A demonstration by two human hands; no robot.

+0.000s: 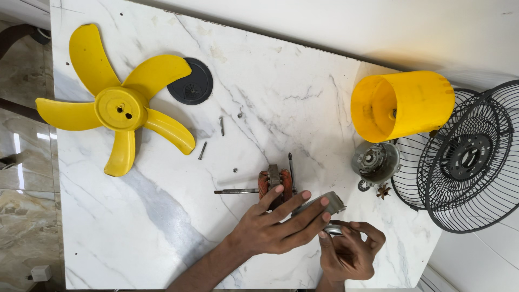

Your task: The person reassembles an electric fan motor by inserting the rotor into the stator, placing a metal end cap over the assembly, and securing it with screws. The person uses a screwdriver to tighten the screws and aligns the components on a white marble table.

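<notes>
left hand (278,224): fingers stretched out flat and close together, laid over the grey metal cap (324,204) and touching the motor core (274,183).
right hand (348,251): curled, fingertips pinching the lower edge of the grey metal cap from beneath.
grey metal cap: held between both hands near the table's front edge, tilted.
motor core: copper windings, lying just behind the left fingers, its shaft (236,191) pointing left.
fan blade (116,105): yellow, 5 blades, flat at the far left of the marble table (281,97).
round disc (191,82): dark grey, touching a blade tip.
screws (221,126): loose, mid-table.
yellow housing (403,104): on its side at right, open end facing left.
motor cover (375,161): grey, just below the housing.
wire guards (467,157): 2 black grilles, stacked at the right edge.
labels: none readable.
</notes>
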